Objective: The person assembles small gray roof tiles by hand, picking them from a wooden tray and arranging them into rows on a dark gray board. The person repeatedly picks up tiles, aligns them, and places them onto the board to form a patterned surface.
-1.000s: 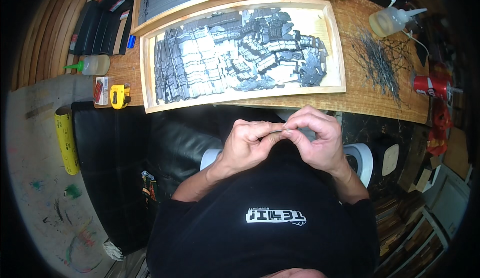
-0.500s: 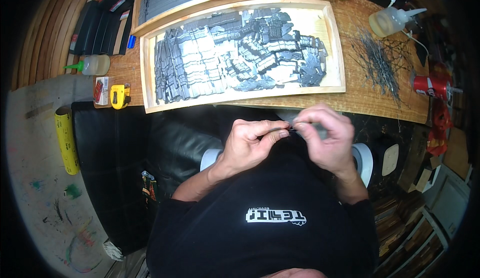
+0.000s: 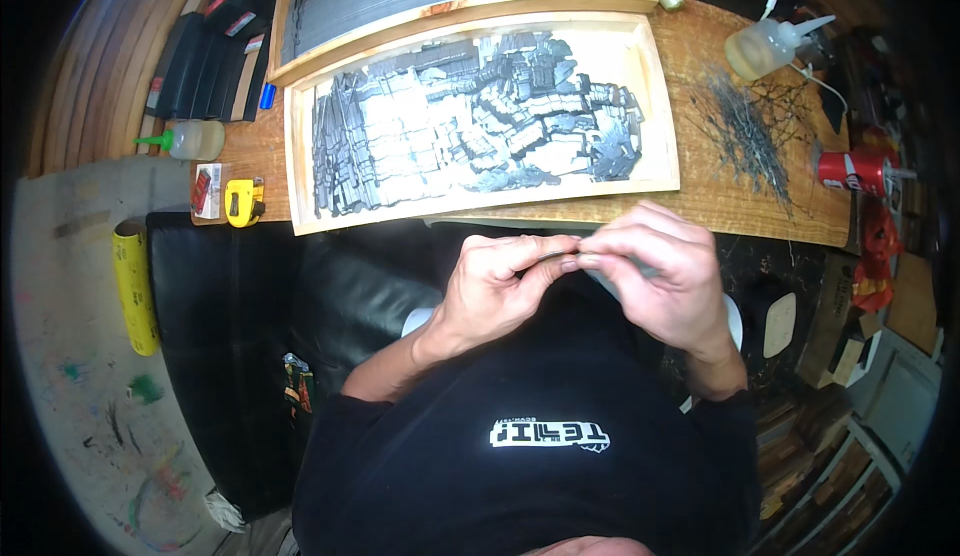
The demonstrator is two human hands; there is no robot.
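Observation:
Just off the table's near edge, my two hands meet at the fingertips. In my left hand (image 3: 503, 281) a thin, dark, narrow strip (image 3: 553, 254) is pinched between thumb and forefinger. My right hand (image 3: 665, 268) pinches at the strip's right end, its thumb and fingertips touching those of the left. The fingers hide most of the strip, so its full length and kind do not show. Beyond the hands lies a shallow wooden tray (image 3: 660, 106) holding many dark grey, flat pieces (image 3: 525, 136), some in rows and some heaped.
Behind the tray is a second wooden tray (image 3: 450, 4) with dark strips. A tangle of thin dark scraps (image 3: 745, 136) lies right of it, near a squeeze bottle (image 3: 758, 51) and a red can (image 3: 853, 172). At left are a yellow tape measure (image 3: 243, 202) and a green-tipped bottle (image 3: 197, 140).
My right hand, blurred before, is now steadier, its fingers straighter and pressed to the strip's end. My left hand keeps its pinch. The view has shifted slightly.

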